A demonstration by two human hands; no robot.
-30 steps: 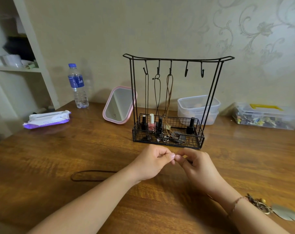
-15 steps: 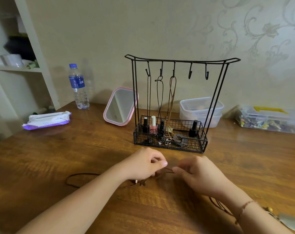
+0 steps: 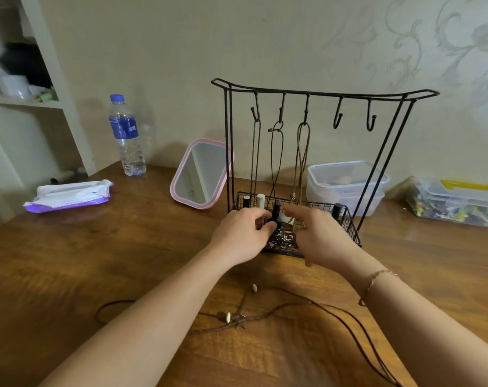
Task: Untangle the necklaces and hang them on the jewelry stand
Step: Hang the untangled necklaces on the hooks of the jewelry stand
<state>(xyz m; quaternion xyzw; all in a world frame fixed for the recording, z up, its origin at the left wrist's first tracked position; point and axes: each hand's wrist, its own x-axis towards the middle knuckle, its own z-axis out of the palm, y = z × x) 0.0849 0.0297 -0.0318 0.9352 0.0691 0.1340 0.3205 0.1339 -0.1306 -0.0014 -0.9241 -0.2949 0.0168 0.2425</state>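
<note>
Brown cord necklace (image 3: 282, 312): nearest you, slack on the table (image 3: 97, 261) between your forearms, beads and a small star-like charm near its middle, one run trailing off toward your right elbow. Neither hand touches it. Judged the next piece to hang; find its loop end before you lift, so the beads don't snag the cord.

Left hand (image 3: 241, 236): at the front edge of the basket (image 3: 351, 233), fingers curled, thumb and forefinger close together. You look to be pinching something dark there, but blur hides what; cannot tell if anything is held.

Right hand (image 3: 319, 234): just beside the left, fingers loosely spread and blurred, nothing seen in it. Bracelet on the wrist.

Step in hand: judged to be sorting pendants or cord ends in the basket. Work one strand at a time, tease with the fingertips, don't tug, since the hung cords drop into the same heap.

Jewelry stand (image 3: 323, 94): upright behind the hands. Three left hooks each carry a necklace: thin chain (image 3: 255, 152), black cord (image 3: 276, 160), tan cord (image 3: 303, 160).

Free hooks: two at the right (image 3: 338, 118), (image 3: 371, 121), bare. Use these; approach from the right to keep clear of the hanging cords.

Risk: bumping the light wire frame may set the hung pieces swinging into each other.

Far: pink mirror (image 3: 201, 174), water bottle (image 3: 125, 135), clear tubs (image 3: 346, 182), all well apart from the work.
</note>
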